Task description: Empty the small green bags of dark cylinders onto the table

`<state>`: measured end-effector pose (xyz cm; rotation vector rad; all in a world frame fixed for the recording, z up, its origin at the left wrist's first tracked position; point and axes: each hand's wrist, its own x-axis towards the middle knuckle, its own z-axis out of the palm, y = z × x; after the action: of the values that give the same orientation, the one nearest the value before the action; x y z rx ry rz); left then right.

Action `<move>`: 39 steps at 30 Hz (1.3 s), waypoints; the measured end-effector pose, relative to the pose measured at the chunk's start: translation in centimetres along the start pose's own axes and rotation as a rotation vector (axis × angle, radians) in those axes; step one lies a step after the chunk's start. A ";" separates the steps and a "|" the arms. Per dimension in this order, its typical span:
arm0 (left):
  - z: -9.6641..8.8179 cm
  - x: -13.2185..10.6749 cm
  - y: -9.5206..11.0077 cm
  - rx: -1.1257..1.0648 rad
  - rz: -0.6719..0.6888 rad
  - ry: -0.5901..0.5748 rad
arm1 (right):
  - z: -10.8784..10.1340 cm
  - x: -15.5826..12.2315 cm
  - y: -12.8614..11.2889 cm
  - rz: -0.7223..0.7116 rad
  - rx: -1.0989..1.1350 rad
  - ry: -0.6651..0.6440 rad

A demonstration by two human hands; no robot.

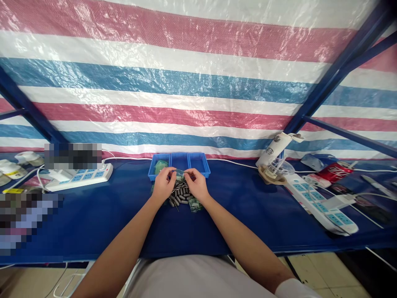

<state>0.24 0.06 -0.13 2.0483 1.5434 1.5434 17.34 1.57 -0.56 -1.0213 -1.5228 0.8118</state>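
Observation:
Between my fingertips is a small clear greenish plastic bag (pixel 179 175), pinched at its left side by my left hand (pixel 164 183) and at its right by my right hand (pixel 196 184). Whatever the bag holds is too small to make out. Right below lies a pile of small dark grey cylindrical parts (pixel 180 193), some with thin pins. More greenish bags (pixel 195 204) lie at the pile's right edge, near my right wrist. Just behind my hands stand joined blue trays (pixel 200 162); the left compartment holds a greenish bag (pixel 160 166).
A white power strip (pixel 93 176) lies to the left, another power strip (pixel 322 205) to the right. Near the right one are a cup holder (pixel 272 175), a white paper bag (pixel 271 150) and a red can (pixel 336 171). A striped sheet (pixel 192 95) hangs behind the blue table (pixel 118 219).

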 end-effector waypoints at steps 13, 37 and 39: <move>0.2 -0.3 -0.1 -0.073 -0.081 -0.059 | -0.8 0.3 -0.4 -0.088 -0.065 0.051; 0.5 -0.4 0.1 -0.170 -0.060 0.016 | -0.7 0.3 0.0 -0.029 0.032 0.016; 0.6 -0.4 -0.1 -0.177 -0.055 0.009 | -0.6 0.3 0.1 -0.020 0.040 0.004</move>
<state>0.68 0.07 -0.75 1.8904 1.3989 1.6081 17.98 1.89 -0.44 -0.9765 -1.5056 0.8222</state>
